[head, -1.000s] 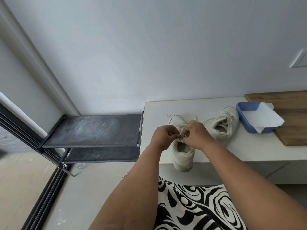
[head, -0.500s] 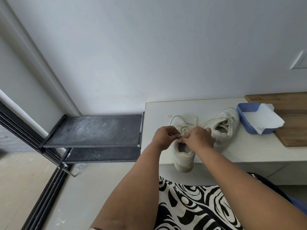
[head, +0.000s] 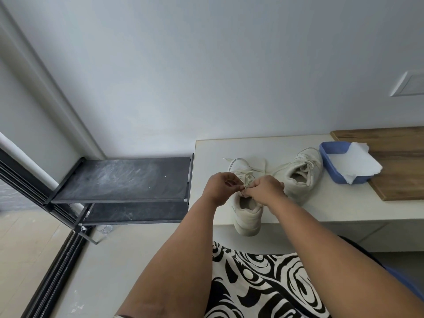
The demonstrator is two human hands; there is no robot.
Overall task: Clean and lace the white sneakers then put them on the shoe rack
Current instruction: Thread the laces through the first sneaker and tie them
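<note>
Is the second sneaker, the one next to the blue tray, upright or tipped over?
Tipped. The far sneaker lies on its side on the counter, opening facing the camera, beside the blue tray.

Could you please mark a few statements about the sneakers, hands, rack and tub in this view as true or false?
1. Both hands, left hand and right hand, pinch the white lace of the nearer white sneaker. True.
2. The other white sneaker stands on the black metal shoe rack. False: it lies on the pale counter.
3. The blue plastic tub holds white paper. True.
4. The nearer sneaker's heel sits well inside the counter edge. False: it overhangs the edge.
</note>
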